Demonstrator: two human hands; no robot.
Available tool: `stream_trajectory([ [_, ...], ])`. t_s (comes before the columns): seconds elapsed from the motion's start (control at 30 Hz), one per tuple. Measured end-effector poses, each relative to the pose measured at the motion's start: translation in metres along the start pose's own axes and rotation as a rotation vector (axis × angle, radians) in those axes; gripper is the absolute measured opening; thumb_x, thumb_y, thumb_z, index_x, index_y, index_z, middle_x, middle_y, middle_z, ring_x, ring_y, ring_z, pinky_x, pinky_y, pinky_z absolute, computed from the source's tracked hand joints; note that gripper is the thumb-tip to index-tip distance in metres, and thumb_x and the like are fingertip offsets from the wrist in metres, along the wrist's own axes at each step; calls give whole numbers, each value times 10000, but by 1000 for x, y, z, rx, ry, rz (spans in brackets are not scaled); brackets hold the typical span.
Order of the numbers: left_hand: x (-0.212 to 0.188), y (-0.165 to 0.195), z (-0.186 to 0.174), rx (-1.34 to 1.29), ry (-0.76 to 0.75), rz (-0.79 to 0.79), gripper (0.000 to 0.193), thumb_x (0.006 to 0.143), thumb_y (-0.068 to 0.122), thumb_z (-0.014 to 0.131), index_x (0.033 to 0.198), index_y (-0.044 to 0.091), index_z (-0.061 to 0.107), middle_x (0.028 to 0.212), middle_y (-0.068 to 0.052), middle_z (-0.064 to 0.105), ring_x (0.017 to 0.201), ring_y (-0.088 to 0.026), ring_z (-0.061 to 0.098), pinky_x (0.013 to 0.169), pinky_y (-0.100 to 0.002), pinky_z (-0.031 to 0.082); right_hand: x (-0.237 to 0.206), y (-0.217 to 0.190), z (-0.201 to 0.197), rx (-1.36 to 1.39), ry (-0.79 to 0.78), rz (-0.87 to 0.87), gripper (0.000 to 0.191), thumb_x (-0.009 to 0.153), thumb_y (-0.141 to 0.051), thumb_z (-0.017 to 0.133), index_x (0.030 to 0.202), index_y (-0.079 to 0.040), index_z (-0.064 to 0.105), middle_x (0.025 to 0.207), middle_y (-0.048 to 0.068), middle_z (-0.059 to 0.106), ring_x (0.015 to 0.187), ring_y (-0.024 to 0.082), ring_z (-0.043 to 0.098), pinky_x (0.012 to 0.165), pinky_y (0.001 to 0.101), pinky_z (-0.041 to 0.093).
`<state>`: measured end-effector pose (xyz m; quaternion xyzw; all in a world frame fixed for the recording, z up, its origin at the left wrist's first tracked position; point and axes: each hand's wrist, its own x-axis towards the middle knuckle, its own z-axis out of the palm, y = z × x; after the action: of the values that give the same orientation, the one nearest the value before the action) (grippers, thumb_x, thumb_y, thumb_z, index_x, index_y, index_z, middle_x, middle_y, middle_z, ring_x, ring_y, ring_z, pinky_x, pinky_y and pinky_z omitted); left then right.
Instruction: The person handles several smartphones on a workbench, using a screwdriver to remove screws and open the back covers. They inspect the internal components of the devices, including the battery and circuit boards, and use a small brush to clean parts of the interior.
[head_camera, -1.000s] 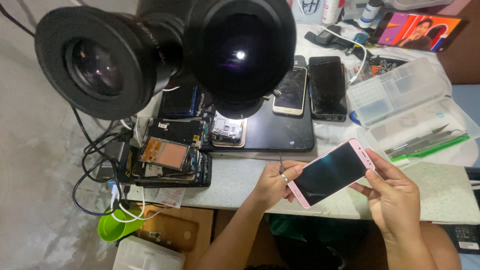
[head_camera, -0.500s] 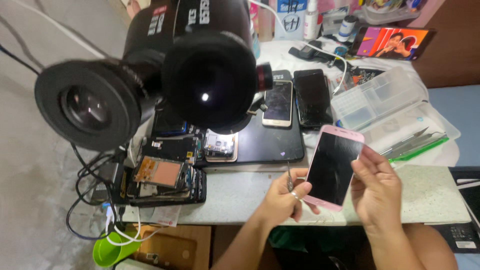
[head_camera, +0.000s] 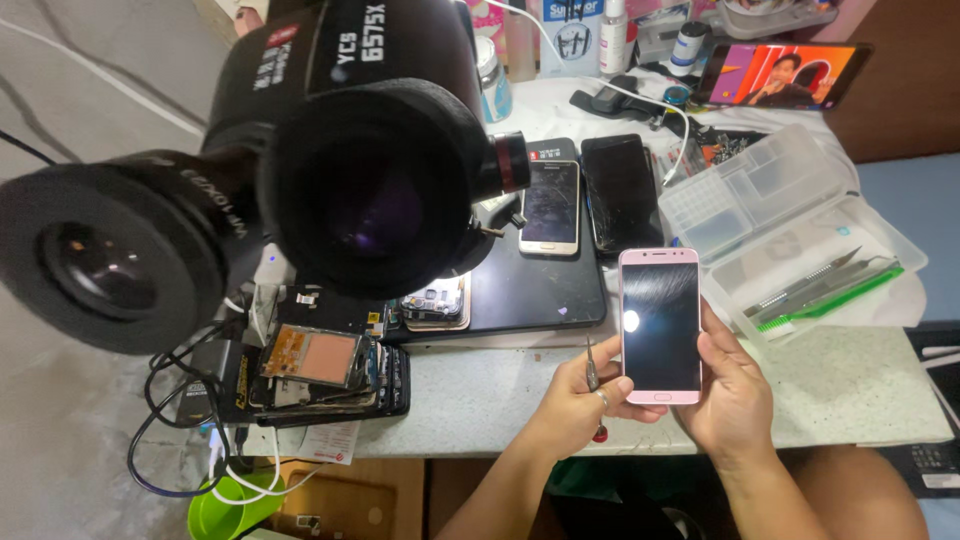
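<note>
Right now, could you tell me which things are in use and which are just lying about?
In use:
- pink phone, held by right hand and left hand
- small screwdriver, in left hand

Lying about:
- two phones
- clear plastic case
- microscope
- stacked phone parts

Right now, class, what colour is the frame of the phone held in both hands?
Pink, around a black screen; the phone shows in the head view.

The single head-worn view looks steeply down from above and slightly behind the person's hands onto a pale speckled worktable (head_camera: 480, 400), facing away from the body towards the cluttered far edge. It sits very near the large black twin microscope eyepieces (head_camera: 300, 190), which fill the upper left. The forearms enter from the near bottom edge.
</note>
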<state>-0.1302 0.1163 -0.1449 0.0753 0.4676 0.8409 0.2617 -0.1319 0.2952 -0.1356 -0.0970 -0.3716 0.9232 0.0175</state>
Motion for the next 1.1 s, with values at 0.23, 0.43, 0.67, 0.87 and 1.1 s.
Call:
stream_trajectory([
  [0.23, 3, -1, -2, 16, -18, -42, 639, 979, -125, 424, 1605, -29, 334, 1278, -250, 629, 1056, -330, 716, 967, -403, 615, 0, 0, -6, 11, -16, 2, 557, 995, -46, 424, 1544, 50, 432, 1475, 168, 556, 1311, 260, 560, 1115, 426, 430],
  [0.43, 3, -2, -4, 16, -73, 9, 645, 991, -113, 469, 1616, -34, 330, 1286, -239, 630, 1093, -318, 699, 983, -415, 604, 2, 4, -12, -6, -44, -39, 547, 1015, -11, 453, 1559, 38, 437, 1457, 168, 562, 1265, 241, 593, 1093, 414, 468],
  [0.67, -2, 0, -2, 130, -97, 17, 647, 1024, -35, 527, 1639, 23, 334, 1254, -219, 646, 1065, -284, 704, 938, -398, 596, 0, 5, -9, -58, -21, -28, 497, 1056, -51, 405, 1551, -4, 412, 1419, 145, 576, 1249, 245, 597, 1056, 425, 486],
  [0.87, -4, -5, -3, 88, -130, 69, 660, 1042, -9, 564, 1663, 51, 349, 1283, -188, 647, 1044, -223, 707, 953, -375, 625, 0, 13, -19, -122, -28, -50, 539, 1062, -112, 423, 1592, -34, 362, 1423, 120, 560, 1253, 231, 590, 1055, 432, 495],
  [1.1, -6, -18, 2, 419, -134, 208, 653, 1063, 9, 654, 1669, 164, 463, 1260, -118, 525, 1060, -175, 582, 919, -315, 523, -2, 37, -36, -432, -308, -286, 918, 982, -461, 700, 1657, -111, 185, 1182, 126, 517, 996, 200, 574, 868, 347, 546],
])
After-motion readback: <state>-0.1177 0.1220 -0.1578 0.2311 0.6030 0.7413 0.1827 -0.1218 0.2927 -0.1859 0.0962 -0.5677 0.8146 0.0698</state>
